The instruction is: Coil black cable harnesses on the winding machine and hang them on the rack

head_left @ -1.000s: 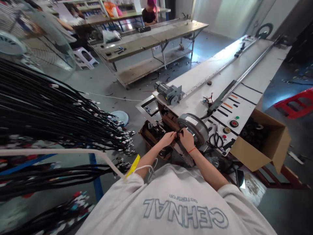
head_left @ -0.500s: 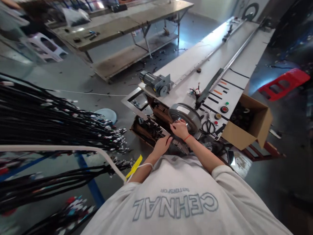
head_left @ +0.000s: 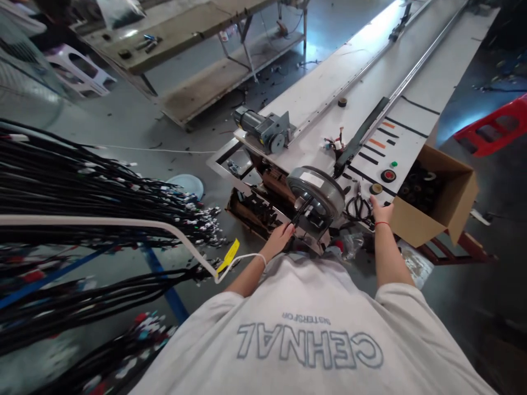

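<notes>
My left hand [head_left: 281,238] is closed on a thin black cable [head_left: 303,207] beside a grey wheel-shaped drum [head_left: 319,184] at the near end of the long white bench. The cable runs up from my fingertips across the drum's open side. Over the bench's right corner, my right hand [head_left: 382,212] is open, thumb apart from the fingers. Just beyond its thumb lies a small roll of tape [head_left: 376,188]; I cannot tell whether they touch. To the left of this hand lie black-handled scissors [head_left: 359,207].
A grey motor [head_left: 263,129] sits on the bench [head_left: 313,118]. Red [head_left: 388,175] and green [head_left: 394,164] buttons are at right. An open cardboard box [head_left: 442,203] stands beyond my right hand. Bundles of black cables [head_left: 102,192] hang at left, near a pale bent rail [head_left: 123,220].
My right hand has left the drum and moved right to the tape roll, opening. My left hand stays near the drum, and a black cable now shows in it. The view has shifted slightly.
</notes>
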The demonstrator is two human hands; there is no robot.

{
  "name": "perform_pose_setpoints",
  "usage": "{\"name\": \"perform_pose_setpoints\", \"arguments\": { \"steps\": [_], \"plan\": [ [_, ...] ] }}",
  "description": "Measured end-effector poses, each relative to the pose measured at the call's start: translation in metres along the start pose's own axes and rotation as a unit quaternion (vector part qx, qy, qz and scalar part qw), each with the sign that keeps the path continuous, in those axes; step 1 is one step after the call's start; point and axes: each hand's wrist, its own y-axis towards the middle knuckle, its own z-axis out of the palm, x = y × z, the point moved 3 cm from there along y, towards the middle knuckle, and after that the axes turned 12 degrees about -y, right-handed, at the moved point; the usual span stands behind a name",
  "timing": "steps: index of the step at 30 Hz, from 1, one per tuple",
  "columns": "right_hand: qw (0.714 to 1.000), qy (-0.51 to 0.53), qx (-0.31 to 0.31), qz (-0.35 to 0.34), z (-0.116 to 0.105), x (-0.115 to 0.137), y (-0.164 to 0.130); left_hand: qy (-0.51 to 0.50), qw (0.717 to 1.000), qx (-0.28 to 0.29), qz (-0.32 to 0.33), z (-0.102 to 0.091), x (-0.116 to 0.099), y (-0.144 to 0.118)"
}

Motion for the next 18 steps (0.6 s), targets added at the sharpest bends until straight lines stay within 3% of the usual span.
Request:
{"name": "perform_pose_setpoints", "arguments": {
  "steps": [5,11,15,18],
  "plan": [
    [0.999,-0.028,-0.035,0.009,0.009,-0.007,-0.012,0.015,1.000,-0.023,0.011,-0.003,-0.003,-0.003],
    [0.997,-0.058,-0.054,0.016,0.008,-0.005,-0.012,0.058,0.996,0.061,0.026,-0.014,-0.001,-0.009],
    [0.997,-0.058,-0.059,0.008,0.009,-0.006,-0.011,0.079,0.996,0.031,0.018,-0.020,0.011,-0.018],
    [0.997,-0.055,-0.057,0.004,0.010,-0.006,-0.011,0.069,0.997,0.020,0.013,-0.012,0.015,-0.019]
  ]
}}
